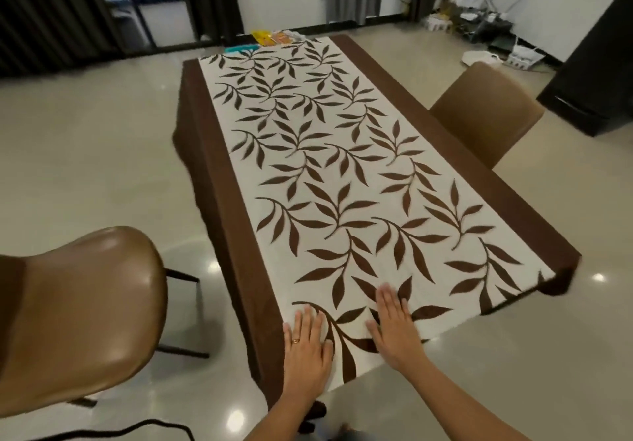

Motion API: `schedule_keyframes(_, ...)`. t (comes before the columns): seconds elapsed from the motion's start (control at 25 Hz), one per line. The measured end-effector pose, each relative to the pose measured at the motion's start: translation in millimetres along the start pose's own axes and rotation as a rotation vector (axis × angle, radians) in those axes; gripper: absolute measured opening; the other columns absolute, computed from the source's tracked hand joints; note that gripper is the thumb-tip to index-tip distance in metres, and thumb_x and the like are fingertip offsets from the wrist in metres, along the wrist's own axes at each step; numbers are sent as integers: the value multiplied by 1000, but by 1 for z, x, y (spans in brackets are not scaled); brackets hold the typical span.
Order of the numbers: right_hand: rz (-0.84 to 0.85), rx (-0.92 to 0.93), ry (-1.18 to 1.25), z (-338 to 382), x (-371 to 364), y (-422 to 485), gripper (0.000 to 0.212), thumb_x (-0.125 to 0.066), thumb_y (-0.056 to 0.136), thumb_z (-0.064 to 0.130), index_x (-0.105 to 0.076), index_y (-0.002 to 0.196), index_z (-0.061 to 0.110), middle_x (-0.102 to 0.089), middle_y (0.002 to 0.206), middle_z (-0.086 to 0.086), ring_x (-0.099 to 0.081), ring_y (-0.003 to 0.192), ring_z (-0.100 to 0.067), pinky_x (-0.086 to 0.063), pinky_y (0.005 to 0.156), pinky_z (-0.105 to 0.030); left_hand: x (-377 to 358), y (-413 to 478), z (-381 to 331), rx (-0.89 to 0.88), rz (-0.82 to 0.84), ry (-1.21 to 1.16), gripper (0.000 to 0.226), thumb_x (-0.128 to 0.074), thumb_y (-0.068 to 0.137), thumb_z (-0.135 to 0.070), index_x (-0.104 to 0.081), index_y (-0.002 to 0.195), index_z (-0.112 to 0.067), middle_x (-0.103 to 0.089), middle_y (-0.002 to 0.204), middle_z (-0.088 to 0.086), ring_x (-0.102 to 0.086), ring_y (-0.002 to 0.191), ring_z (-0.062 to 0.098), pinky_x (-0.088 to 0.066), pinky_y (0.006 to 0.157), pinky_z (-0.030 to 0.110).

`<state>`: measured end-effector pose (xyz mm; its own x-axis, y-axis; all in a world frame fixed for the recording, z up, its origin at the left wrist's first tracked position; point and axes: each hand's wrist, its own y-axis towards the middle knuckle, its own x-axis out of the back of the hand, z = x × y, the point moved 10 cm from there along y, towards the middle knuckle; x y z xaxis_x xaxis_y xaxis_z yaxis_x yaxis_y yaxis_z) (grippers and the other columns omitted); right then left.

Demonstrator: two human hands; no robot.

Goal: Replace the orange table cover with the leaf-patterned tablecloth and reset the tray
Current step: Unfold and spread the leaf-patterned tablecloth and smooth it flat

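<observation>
Head view, looking down along a long worktop (hidden beneath its covering). The leaf-patterned tablecloth point(342, 173) lies spread over it from the near end to the far end. Its cream centre carries brown leaf sprays, and wide dark brown borders hang over both long sides.

My left hand point(306, 344) and right hand point(394, 324) rest palm down on the cloth at the near end. They are side by side but not touching, with fingers straight and gripping nothing. A gold ring point(295, 340) sits on my left hand.

At the far end lie a few yellow and orange items point(274, 37) beside something teal point(239, 50), too small to identify. A tan chair point(78, 310) stands near left; a second chair point(486, 111) is tucked in on the right. The floor point(102, 152) is pale, glossy tile.
</observation>
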<state>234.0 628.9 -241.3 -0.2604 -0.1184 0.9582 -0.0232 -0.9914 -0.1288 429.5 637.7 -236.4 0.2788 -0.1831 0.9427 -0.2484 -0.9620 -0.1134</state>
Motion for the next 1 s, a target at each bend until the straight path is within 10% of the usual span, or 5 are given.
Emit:
schedule_keyframes(0.4,-6,350,-11,42,-15,10,58,-14,102,41,-11,154,15,-10,161,-4,-20,146,-19,-12,115,-39,8,16,-23,80,-156,99,63,-37,95,-43,-18,153,-27,-28,156,-2,-15,146,19,-12,111,43)
schedule_keyframes(0.68,32,178,-41,-71,24,31,64,-13,100,45,-20,151,7,-17,159,-10,-5,148,-20,0,119,-39,-10,33,-64,189,-181,6,58,-37,92,-34,-34,148,-18,-30,155,5,-3,148,17,-3,116,42)
schedule_keyframes(1.0,17,435,-34,-74,28,41,58,-23,100,38,-16,153,14,-11,161,-6,-11,148,-21,-10,116,-44,-49,63,-140,225,-151,-9,55,-18,102,-40,-30,150,-17,-20,159,6,-15,147,24,-11,116,49)
